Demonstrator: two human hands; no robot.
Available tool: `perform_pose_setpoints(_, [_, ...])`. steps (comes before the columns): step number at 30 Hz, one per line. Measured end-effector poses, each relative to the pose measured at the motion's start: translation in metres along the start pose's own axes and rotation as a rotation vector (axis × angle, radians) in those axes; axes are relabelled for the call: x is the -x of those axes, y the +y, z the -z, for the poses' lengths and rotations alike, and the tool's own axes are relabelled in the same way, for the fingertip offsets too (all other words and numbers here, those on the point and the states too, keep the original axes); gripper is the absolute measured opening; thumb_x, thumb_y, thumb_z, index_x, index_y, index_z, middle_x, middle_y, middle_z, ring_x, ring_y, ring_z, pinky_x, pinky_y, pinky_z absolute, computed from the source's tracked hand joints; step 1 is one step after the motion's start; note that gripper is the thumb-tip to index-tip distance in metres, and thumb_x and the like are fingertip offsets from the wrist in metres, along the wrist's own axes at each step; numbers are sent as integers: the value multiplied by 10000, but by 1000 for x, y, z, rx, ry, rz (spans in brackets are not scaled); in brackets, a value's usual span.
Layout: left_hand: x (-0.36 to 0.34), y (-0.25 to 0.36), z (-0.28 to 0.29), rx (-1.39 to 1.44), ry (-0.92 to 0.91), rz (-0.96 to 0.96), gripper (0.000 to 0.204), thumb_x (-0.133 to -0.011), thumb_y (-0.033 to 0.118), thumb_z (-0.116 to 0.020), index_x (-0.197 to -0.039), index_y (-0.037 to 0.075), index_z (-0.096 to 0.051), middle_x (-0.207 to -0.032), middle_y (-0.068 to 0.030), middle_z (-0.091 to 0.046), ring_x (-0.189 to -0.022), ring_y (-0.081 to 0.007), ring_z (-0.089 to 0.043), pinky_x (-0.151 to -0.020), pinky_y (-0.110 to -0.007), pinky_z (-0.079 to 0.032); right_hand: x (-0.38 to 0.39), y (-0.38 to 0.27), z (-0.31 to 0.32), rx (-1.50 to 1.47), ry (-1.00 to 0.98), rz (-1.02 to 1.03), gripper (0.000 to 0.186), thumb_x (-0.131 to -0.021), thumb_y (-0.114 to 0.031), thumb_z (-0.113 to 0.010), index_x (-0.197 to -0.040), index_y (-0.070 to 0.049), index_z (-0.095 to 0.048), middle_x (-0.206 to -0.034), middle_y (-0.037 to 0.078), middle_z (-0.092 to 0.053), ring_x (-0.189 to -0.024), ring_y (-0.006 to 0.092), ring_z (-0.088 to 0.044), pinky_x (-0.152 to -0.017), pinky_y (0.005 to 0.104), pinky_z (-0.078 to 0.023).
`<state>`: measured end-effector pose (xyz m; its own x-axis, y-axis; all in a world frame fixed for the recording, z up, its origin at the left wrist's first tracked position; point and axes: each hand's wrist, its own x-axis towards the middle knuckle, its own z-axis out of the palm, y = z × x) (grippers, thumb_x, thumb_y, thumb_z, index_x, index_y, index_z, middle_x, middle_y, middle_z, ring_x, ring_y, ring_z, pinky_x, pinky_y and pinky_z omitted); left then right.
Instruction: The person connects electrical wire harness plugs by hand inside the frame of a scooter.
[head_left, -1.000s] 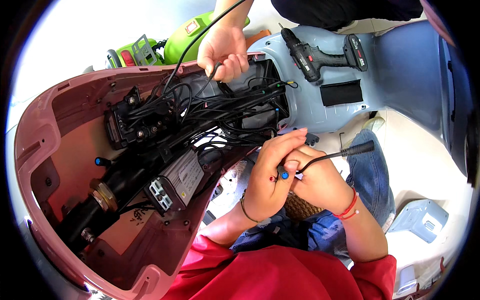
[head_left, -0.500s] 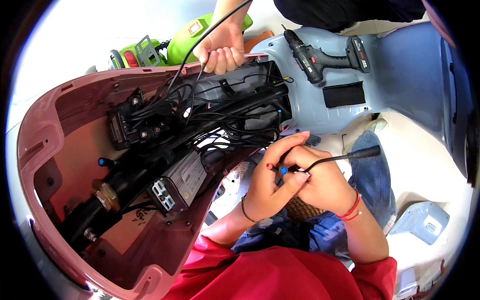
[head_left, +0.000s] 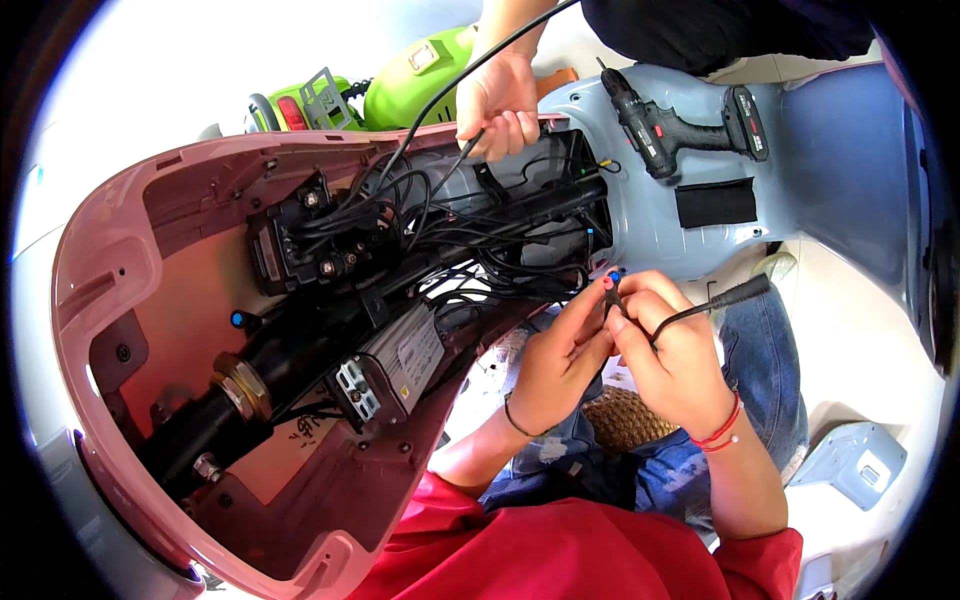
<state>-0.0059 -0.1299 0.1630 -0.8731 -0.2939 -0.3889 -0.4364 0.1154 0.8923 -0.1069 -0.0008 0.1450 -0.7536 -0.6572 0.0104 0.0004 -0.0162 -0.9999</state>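
Note:
My left hand (head_left: 560, 370) and my right hand (head_left: 665, 355) meet at the lower edge of the pink scooter body (head_left: 110, 250), both closed on small cable connectors. Their fingertips pinch a pinkish-red connector (head_left: 608, 281) and a blue connector (head_left: 616, 275) side by side, tips pointing up. A black cable with a thicker plug end (head_left: 740, 293) runs over my right fingers and sticks out to the right. Just beyond my hands lies a bundle of black wires (head_left: 480, 240) inside the body, along a black tube (head_left: 300, 330) and a silver boxed unit (head_left: 400, 360).
Another person's hand (head_left: 498, 100) grips a black cable above the body. A black drill (head_left: 690, 135) lies on a light-blue panel (head_left: 750, 190). A green scooter part (head_left: 415, 75) is behind; a small blue-grey piece (head_left: 850, 465) lies on the floor at the right.
The whole view has shifted slightly right. My fingers have regrouped around the red and blue connectors, which now stand at the fingertips, higher up. The other hand still grips its cable.

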Motion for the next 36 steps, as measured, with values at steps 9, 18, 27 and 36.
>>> perform_pose_setpoints(9, [1, -7, 10, 274, 200, -39, 423, -990, -4, -520, -1387, 5, -373, -1115, -213, -673, -999, -235, -668, -920, -339, -505, -5, -11, 4, -393, 160, -399, 225, -1020, -175, -530, -921, 10, -608, -750, 27, -615, -557, 64, -573, -523, 202, -461])
perform_pose_setpoints(18, [7, 7, -3, 294, 275, -218, 275, -974, -38, -525, -1176, 21, -349, -1048, -173, -652, -987, -198, -632, -932, -318, -489, -7, -20, 2, -340, -24, -167, 243, -1000, -137, -535, -1167, -12, -659, -914, 122, -710, -725, 149, -664, -659, 278, -521])
perform_pose_setpoints(27, [13, -4, 3, 206, 337, -121, 353, -954, -48, -549, -1250, 27, -371, -1082, -115, -633, -988, -110, -591, -856, -216, -440, -6, -9, -5, -28, -3, 165, 274, -931, -68, -613, -1200, -47, -663, -863, 99, -666, -653, 190, -627, -628, 304, -507])
perform_pose_setpoints(36, [13, -5, 7, 250, 314, -90, 371, -946, -69, -534, -1269, 5, -367, -1158, -124, -562, -1052, -151, -587, -938, -280, -463, -4, -9, -2, 221, -53, 290, 569, -769, 17, -647, -1326, -85, -590, -737, 44, -575, -623, 180, -605, -561, 302, -492])
